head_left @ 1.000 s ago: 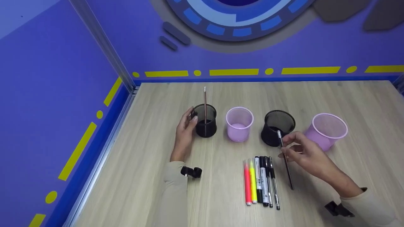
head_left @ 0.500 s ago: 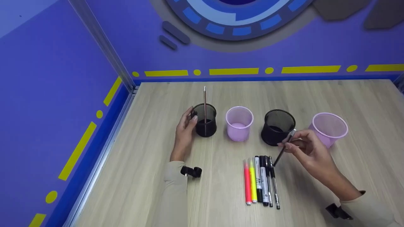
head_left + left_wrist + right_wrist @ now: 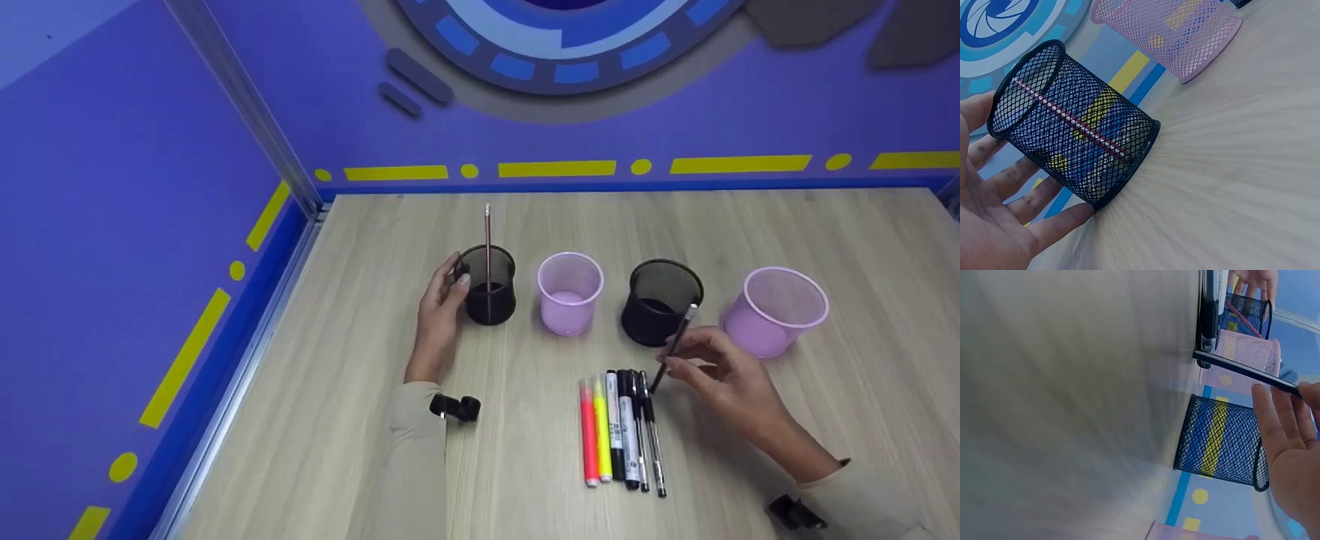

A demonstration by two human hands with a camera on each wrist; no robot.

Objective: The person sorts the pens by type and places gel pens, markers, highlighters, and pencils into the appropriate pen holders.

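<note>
Left hand (image 3: 439, 319) grips a round black mesh cup (image 3: 499, 304); right hand (image 3: 733, 384) pinches a slim dark pencil (image 3: 676, 343), now swung down-left, outside it.

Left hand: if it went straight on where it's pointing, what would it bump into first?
Probably the black mesh cup with the pencil inside: the left hand seems to touch its side, though depth is unclear.

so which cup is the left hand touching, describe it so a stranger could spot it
Start at the wooden table and its row of four mesh cups. The black cup is at the row's left end, the left hand against it. Unlike its neighbours, it has a pencil inside.
</note>
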